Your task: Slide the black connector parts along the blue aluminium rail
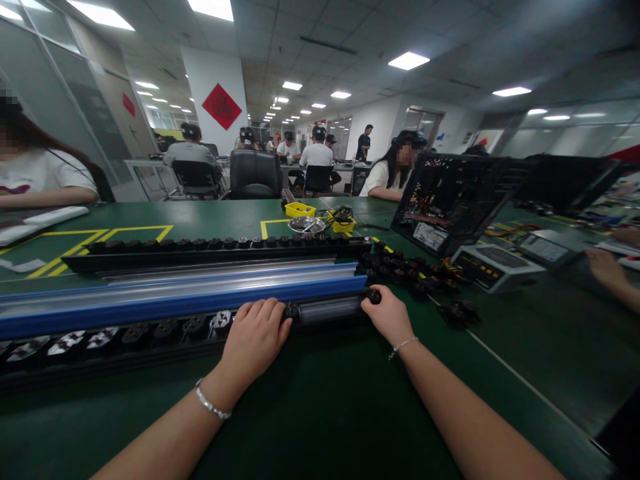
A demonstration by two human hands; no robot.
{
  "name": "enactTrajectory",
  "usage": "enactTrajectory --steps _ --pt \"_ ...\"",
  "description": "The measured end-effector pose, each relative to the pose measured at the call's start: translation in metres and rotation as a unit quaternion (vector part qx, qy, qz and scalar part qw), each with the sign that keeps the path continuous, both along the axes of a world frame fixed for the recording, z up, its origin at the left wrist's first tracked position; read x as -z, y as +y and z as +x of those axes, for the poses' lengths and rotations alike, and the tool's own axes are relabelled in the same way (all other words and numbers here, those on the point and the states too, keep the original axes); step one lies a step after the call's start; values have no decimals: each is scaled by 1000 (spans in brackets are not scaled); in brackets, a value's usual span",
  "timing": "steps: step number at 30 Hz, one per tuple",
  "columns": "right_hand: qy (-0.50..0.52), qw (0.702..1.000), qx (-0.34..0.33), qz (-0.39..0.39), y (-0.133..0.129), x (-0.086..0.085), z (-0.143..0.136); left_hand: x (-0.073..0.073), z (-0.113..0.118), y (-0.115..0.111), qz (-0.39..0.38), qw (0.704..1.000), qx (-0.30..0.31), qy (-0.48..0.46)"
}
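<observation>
A long black strip (330, 310) with a row of black socket pieces (165, 331) lies across the green table. My left hand (255, 337) rests over the strip, fingers bent and close together around a black socket piece (291, 311). Farther right, my right hand (390, 313) pinches a small black piece (374, 296) between thumb and fingers at the strip's right end. Between the hands, the strip's channel shows without sockets. Just behind lies a blue-edged metal rail (200, 293), and beyond it another black strip (215, 252) with sockets.
Loose black sockets (415, 270) lie to the right, near a power supply (495, 267) and an open computer case (450, 200). A metal bowl (307, 225) and yellow bins (300, 210) stand behind. People sit across the table; another person's hand (607, 267) is at far right.
</observation>
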State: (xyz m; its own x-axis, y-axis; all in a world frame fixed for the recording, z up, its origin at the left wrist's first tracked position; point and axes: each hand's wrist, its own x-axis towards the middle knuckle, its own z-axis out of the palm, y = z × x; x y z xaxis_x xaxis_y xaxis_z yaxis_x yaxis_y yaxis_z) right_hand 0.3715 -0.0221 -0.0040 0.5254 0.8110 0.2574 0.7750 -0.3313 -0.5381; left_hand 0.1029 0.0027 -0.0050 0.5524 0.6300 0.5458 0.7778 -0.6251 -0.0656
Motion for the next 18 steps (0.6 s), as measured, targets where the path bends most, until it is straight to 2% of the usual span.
enactTrajectory --steps 18 --pt "-12 1000 17 -12 1 0 3 -1 0 0 -1 1000 -1 6"
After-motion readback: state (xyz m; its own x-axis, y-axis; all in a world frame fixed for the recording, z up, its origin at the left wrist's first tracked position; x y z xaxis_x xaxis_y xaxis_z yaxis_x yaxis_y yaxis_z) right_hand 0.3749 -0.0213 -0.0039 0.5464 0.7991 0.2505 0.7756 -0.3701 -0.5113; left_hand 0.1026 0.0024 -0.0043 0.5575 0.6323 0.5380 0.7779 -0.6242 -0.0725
